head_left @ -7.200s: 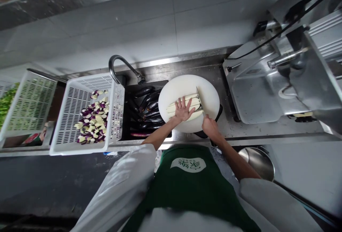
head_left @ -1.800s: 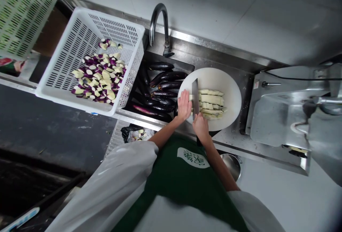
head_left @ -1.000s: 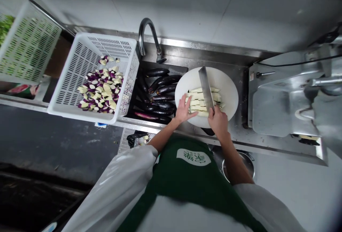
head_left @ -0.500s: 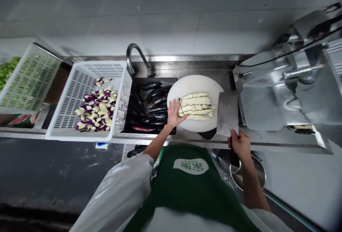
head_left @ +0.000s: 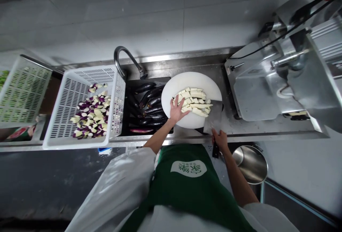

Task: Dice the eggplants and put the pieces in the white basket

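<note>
Pale cut eggplant pieces [head_left: 196, 101] lie in loose rows on a round white cutting board [head_left: 205, 80]. My left hand [head_left: 177, 112] rests at their left end, open, fingers spread over the nearest pieces. My right hand [head_left: 220, 140] is closed around the dark handle of a cleaver [head_left: 214, 118]. The cleaver's wide blade lies flat at the lower right of the board, its edge close against the pieces; whether it reaches under them I cannot tell. Left of the board, several whole dark eggplants [head_left: 152, 101] fill a sink basin.
A white perforated basket [head_left: 117, 107] with purple-skinned eggplant chunks [head_left: 94, 114] stands left of the basin. A curved faucet [head_left: 128, 54] rises behind it. To the right is a metal slicing machine [head_left: 258, 96]. A steel pot [head_left: 252, 164] sits below the counter edge.
The cleaver has moved left from beside the board to the pieces' right end. The rows of eggplant look more broken up and spread. My left hand stays on them, and the view has shifted.
</note>
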Demonstrator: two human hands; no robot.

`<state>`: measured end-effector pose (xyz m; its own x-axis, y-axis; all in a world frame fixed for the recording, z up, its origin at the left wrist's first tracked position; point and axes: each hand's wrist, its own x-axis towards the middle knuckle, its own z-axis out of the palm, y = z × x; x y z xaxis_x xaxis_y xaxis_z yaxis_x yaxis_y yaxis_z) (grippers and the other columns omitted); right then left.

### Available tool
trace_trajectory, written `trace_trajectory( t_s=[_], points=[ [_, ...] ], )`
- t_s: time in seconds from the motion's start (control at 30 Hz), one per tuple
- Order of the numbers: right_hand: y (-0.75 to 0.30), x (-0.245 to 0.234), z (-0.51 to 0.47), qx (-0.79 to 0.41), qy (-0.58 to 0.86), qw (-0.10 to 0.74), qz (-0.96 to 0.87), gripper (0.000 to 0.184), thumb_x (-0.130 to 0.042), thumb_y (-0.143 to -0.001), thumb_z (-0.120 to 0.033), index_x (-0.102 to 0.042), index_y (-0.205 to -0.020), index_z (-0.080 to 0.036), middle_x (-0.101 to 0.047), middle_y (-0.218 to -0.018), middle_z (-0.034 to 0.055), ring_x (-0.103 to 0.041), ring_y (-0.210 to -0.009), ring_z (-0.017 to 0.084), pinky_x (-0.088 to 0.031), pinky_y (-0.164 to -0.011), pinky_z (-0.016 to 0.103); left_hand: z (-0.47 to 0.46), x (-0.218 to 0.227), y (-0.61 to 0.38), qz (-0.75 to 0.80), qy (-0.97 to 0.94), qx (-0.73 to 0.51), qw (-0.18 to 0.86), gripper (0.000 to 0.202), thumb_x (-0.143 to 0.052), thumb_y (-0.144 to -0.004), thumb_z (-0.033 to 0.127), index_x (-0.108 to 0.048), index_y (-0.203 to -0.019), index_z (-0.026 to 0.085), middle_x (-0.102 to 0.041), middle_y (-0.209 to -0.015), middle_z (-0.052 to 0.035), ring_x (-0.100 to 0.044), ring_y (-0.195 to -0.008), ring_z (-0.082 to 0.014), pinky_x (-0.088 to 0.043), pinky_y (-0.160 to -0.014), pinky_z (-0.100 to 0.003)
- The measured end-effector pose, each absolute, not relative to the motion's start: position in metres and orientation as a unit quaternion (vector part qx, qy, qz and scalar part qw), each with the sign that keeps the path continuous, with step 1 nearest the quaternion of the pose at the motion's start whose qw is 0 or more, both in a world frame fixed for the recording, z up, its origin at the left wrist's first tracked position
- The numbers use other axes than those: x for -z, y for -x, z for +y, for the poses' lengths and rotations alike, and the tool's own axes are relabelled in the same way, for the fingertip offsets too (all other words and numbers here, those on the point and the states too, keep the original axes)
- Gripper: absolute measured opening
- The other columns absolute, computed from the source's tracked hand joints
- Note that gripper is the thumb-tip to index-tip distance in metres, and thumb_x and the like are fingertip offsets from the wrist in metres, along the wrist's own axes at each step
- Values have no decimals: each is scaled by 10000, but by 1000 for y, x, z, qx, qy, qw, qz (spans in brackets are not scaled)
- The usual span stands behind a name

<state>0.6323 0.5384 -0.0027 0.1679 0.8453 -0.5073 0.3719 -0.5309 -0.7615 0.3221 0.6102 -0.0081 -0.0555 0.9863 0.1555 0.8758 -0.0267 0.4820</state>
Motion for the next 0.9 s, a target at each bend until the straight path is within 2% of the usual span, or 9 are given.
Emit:
trace_trajectory(
  t_s=[0.1,0.2,0.43,0.7,0.9],
  points=[
    [-599,1,544,-512,707,223,-435,493,-634,-769,-722,-427,-720,-277,-527,-452,-32,-491,-369,159,-408,-379,292,603,6,-348,718,-638,-256,106,812,-628,-903,667,-470,-1542,191,-278,-1675,-199,-162,-1599,-346,-147,-1272,-602],
    [-572,-4,547,-519,696,209,-449,417,-590,-824,-657,-476,-729,-268,-532,-472,-25,-501,-388,167,-425,-412,301,596,3,-371,723,-625,-277,97,847,-655,-864,701,-499,-1526,197,-280,-1666,-207,-185,-1587,-360,-135,-1263,-610],
    [-536,3,539,-515,663,220,-497,380,-552,-846,-624,-495,-728,-267,-534,-479,-9,-514,-427,183,-422,-449,301,589,1,-394,725,-617,-285,109,914,-688,-802,761,-493,-1539,258,-318,-1657,-180,-230,-1553,-412,-122,-1221,-700],
    [-518,6,536,-511,663,191,-513,363,-539,-884,-605,-546,-801,-252,-580,-554,10,-593,-555,211,-498,-550,315,589,7,-399,725,-603,-316,105,552,-650,-924,632,-690,-1314,243,-517,-1503,-149,-429,-1460,-317,-169,-1262,-620],
    [-511,-1,533,-537,650,203,-497,377,-540,-891,-624,-554,-806,-257,-568,-549,7,-573,-516,216,-502,-524,343,588,0,-401,719,-601,-331,109,491,-591,-974,606,-703,-1293,249,-523,-1480,-148,-437,-1459,-301,-214,-1270,-570]
  ],
)
